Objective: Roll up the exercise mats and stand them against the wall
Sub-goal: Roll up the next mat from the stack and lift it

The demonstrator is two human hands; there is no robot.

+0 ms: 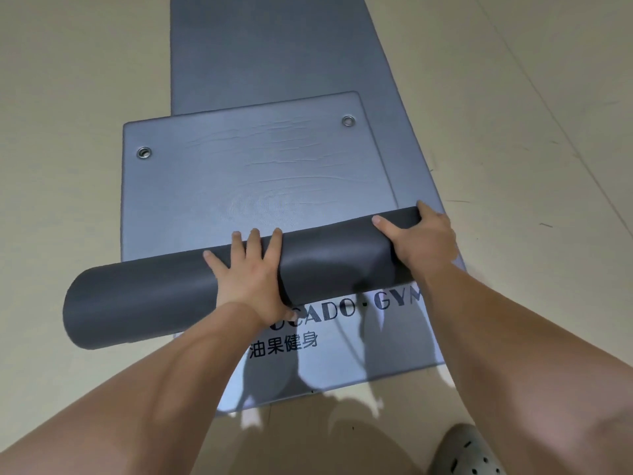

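Mat roll (144, 303) under left hand (246, 272), right hand (421, 241) gripping end.

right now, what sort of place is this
Likely a gym or fitness studio: a half-rolled mat with metal eyelets lies on a longer mat printed "GYM" above Chinese characters, on a pale floor.

A lower mat (274, 46) lies on the floor (68, 80), running from the top centre of the frame to the lower centre. An upper mat (260, 173) lies skewed on it, its left side overhanging the floor. Its near end forms a roll (154, 303) across mid-frame. The left hand (250, 272) rests on the roll's middle and the right hand (421, 241) holds its right end. A shoe (466, 450) stands on the floor at the lower right.
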